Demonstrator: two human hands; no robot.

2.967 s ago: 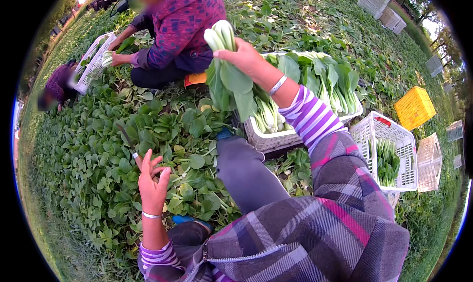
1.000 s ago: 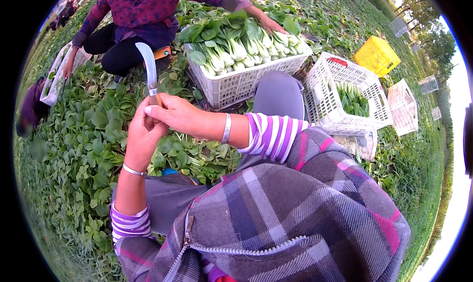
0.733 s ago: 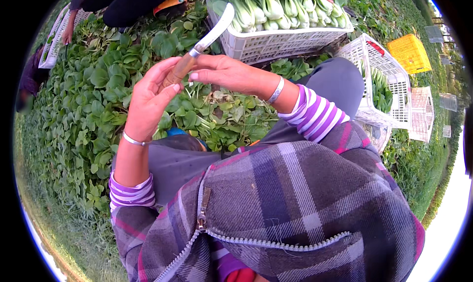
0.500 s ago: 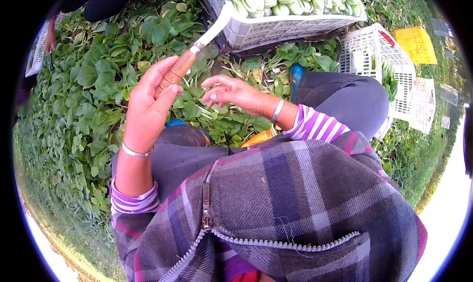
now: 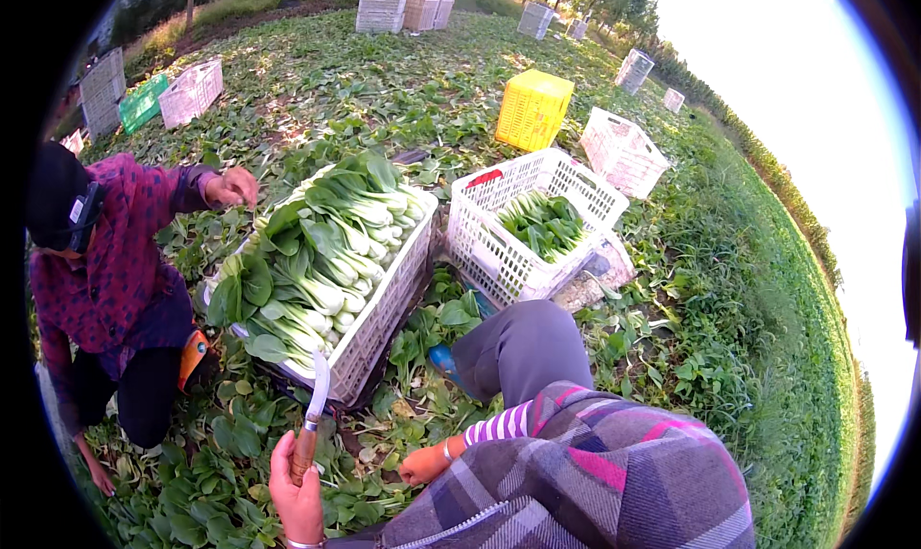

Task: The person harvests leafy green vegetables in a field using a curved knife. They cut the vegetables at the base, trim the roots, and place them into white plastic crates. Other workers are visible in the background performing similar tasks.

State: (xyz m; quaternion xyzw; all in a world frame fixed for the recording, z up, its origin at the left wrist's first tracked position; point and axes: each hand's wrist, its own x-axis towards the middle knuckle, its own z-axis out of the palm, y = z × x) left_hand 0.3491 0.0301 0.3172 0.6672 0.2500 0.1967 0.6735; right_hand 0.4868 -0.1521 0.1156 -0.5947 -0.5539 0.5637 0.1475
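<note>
My left hand (image 5: 295, 501) is closed around the wooden handle of a knife (image 5: 318, 393). The knife's pale, slightly curved blade points up, overlapping the near corner of a white crate (image 5: 389, 333) in the picture. Bok choy (image 5: 321, 261) is heaped in that crate, white stems toward the right and leaves toward the left. Low over the cut greens by my knee, my right hand (image 5: 422, 465) looks closed, its fingers curled downward. Whatever it may hold is hidden.
A co-worker (image 5: 125, 261) crouches left of the full crate, one hand beside it. A second white crate (image 5: 489, 258) holds some bok choy. Beyond stand a yellow crate (image 5: 534, 110) and another white crate (image 5: 624, 153). Leafy greens (image 5: 206, 491) cover the ground.
The view has swung up and to the left, bringing in the co-worker and the far crates. My left hand still holds the knife. My right hand's spread fingers have curled in.
</note>
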